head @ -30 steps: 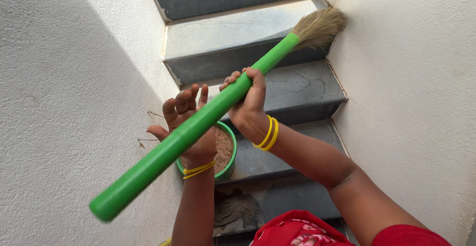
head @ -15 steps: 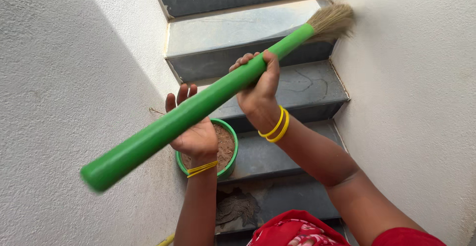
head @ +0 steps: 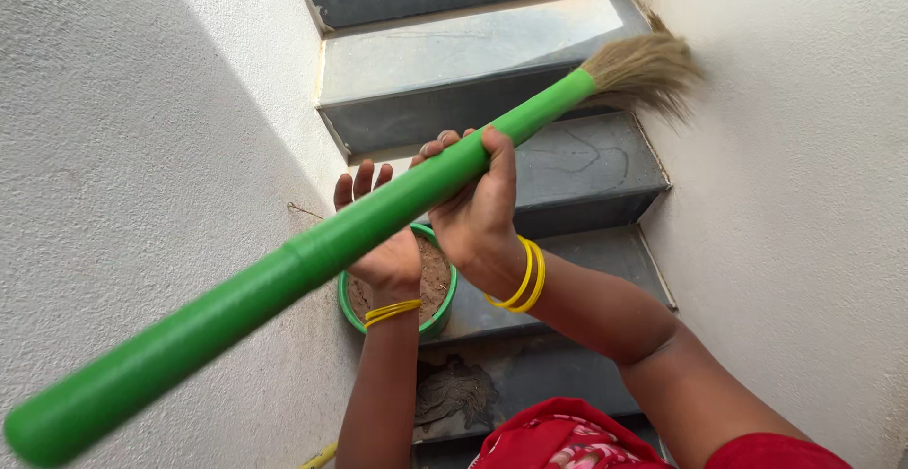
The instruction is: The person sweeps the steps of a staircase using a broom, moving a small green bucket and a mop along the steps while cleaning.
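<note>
We lose most of the left hand [head: 383,242] behind the green broom handle [head: 312,247]; only its fingers [head: 362,181] stick up spread above the handle, so that hand is open behind it and we cannot tell if the palm touches it. The green pot of soil [head: 430,285] is half hidden by both wrists, and the near handle end is blurred at the lower left edge. Against half a second ago, the handle end has swung lower and closer to the camera, and the straw bristles [head: 648,67] have dropped slightly, brushing the right wall [head: 794,204] beside the grey steps [head: 567,171]. The right hand [head: 478,209] is clamped round the mid handle, fingers curled over the top, thumb on the near side. Yellow bangles [head: 525,275] sit on the right wrist.
</note>
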